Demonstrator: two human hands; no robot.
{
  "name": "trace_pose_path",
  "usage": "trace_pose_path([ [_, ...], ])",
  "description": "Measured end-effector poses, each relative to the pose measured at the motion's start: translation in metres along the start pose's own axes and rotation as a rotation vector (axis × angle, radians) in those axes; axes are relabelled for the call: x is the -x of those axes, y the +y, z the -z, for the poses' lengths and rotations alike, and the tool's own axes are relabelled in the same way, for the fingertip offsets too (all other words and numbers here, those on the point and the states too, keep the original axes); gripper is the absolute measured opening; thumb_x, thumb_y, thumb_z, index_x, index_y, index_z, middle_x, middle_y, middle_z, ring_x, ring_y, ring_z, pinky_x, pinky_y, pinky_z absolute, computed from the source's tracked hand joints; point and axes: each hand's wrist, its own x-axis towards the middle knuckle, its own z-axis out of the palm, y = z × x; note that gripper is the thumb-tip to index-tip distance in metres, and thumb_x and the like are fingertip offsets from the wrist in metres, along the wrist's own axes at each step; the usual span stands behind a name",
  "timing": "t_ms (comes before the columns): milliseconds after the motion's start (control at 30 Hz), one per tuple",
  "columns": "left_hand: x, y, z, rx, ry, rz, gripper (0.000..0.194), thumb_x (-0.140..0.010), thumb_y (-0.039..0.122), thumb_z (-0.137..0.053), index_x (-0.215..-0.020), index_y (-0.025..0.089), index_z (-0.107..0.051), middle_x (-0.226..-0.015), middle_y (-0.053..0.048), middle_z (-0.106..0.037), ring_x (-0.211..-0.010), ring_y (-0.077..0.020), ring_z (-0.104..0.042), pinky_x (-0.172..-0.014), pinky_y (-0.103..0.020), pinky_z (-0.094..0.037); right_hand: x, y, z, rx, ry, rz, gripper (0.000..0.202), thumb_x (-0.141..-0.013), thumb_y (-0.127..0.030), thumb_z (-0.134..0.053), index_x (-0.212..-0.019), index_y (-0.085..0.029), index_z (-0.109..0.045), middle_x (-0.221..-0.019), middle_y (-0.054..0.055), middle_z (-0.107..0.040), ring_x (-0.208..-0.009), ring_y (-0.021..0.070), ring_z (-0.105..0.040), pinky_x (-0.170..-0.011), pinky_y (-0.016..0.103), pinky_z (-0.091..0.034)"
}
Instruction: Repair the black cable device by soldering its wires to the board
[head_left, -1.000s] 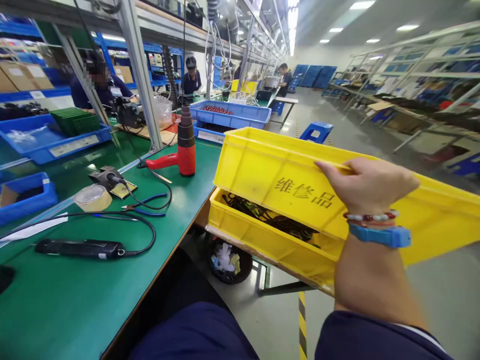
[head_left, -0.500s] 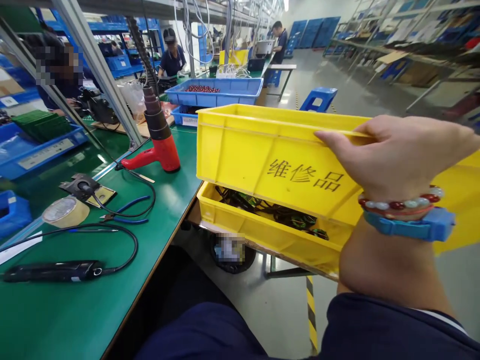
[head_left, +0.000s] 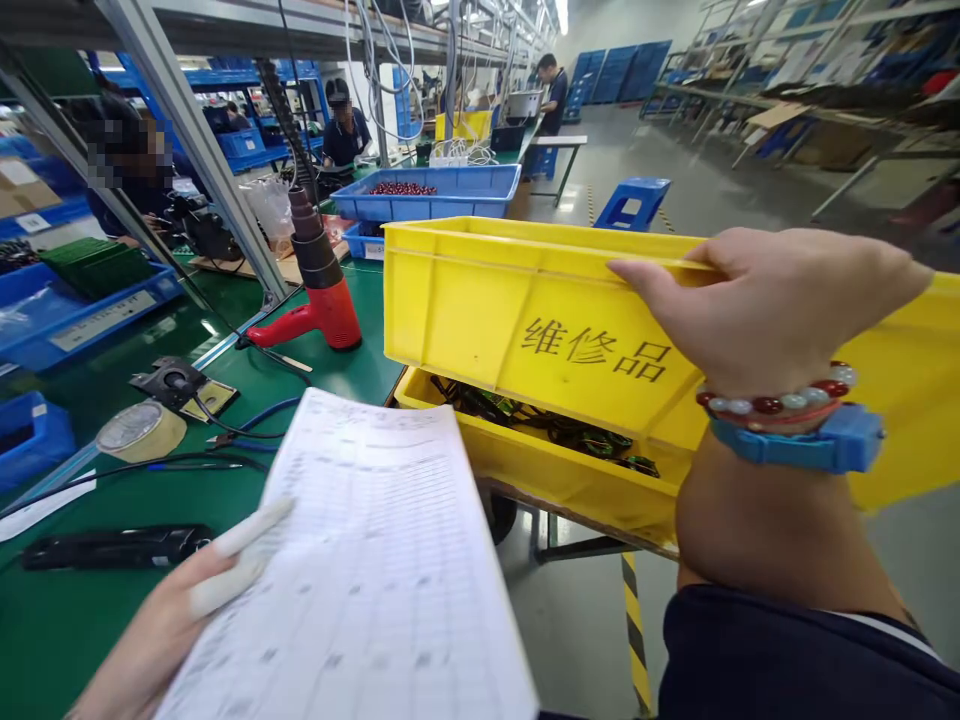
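My right hand (head_left: 780,310), with a beaded bracelet and a blue wrist strap, grips the rim of a yellow plastic bin (head_left: 472,300) with dark lettering. That bin is tilted above a lower yellow bin (head_left: 555,475), in which dark and green parts with wires lie. At lower left my left hand (head_left: 180,620), with white finger cots on two fingers, holds a printed paper form (head_left: 375,560) by its left edge. The form has table lines and handwriting, blurred in places. It covers part of the green bench and the lower bin's near left side.
On the green bench (head_left: 67,640) stand a red heat gun (head_left: 334,315), a tape roll (head_left: 141,432), a soldering iron stand (head_left: 180,385) and a black cylindrical tool (head_left: 112,548). Behind are blue bins (head_left: 450,195). A blue stool (head_left: 634,203) stands in the aisle. People sit further off.
My left hand has come into view from below with the paper form in it. My right hand still grips the upper bin, which sits slightly further left in view.
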Motion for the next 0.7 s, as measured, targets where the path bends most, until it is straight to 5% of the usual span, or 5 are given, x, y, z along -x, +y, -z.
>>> trace_pose_path([
  [100, -0.042, 0.015, -0.041, 0.198, -0.188, 0.068, 0.058, -0.077, 0.014, -0.060, -0.131, 0.024, -0.042, -0.108, -0.004, -0.065, -0.080, -0.0193, -0.065, -0.067, -0.028, -0.053, 0.003, -0.001, 0.003, -0.021, 0.033, 0.021, 0.070, -0.072, -0.076, -0.036, -0.071, -0.013, -0.068, -0.050, 0.002, -0.048, -0.050, 0.0107, -0.034, -0.049, 0.027, -0.015],
  [233, -0.088, 0.028, -0.114, 0.295, -0.257, -0.050, 0.062, -0.075, 0.006, -0.058, -0.134, 0.015, -0.039, -0.120, -0.014, -0.058, -0.085, -0.0188, -0.064, -0.074, -0.028, -0.053, 0.007, 0.000, 0.002, -0.046, 0.050, 0.037, 0.071, -0.070, -0.077, -0.037, -0.065, -0.014, -0.067, -0.046, 0.000, -0.043, -0.048, 0.0104, -0.034, -0.048, 0.025, -0.015],
  [433, -0.118, 0.026, -0.197, 0.316, -0.630, -0.199, 0.085, -0.076, 0.019, -0.066, -0.140, 0.038, -0.013, -0.145, -0.008, -0.027, -0.107, -0.0226, -0.055, -0.091, -0.039, -0.044, 0.013, 0.006, 0.000, -0.047, 0.052, 0.090, 0.065, -0.072, -0.073, -0.041, -0.056, -0.015, -0.064, -0.045, 0.002, -0.044, -0.048, 0.0116, -0.035, -0.045, 0.025, -0.017],
  [567, -0.111, 0.012, -0.194, 0.113, -0.677, -0.044, 0.089, -0.074, 0.025, -0.069, -0.141, 0.036, -0.012, -0.146, -0.015, -0.020, -0.098, -0.0216, -0.059, -0.087, -0.040, -0.044, 0.022, 0.005, -0.003, -0.024, 0.083, 0.149, 0.061, -0.072, -0.071, -0.043, -0.050, -0.017, -0.060, -0.041, 0.001, -0.044, -0.045, 0.0128, -0.034, -0.043, 0.026, -0.017],
  [700, -0.095, -0.009, -0.153, -0.114, -0.629, 0.018, 0.076, -0.073, 0.032, -0.069, -0.137, 0.024, -0.029, -0.135, -0.018, -0.037, -0.090, -0.0193, -0.060, -0.082, -0.036, -0.045, 0.049, 0.015, -0.003, -0.044, 0.205, 0.286, 0.048, -0.069, -0.063, -0.056, -0.049, -0.019, -0.057, -0.040, 0.002, -0.047, -0.044, 0.0163, -0.040, -0.041, 0.027, -0.020],
])
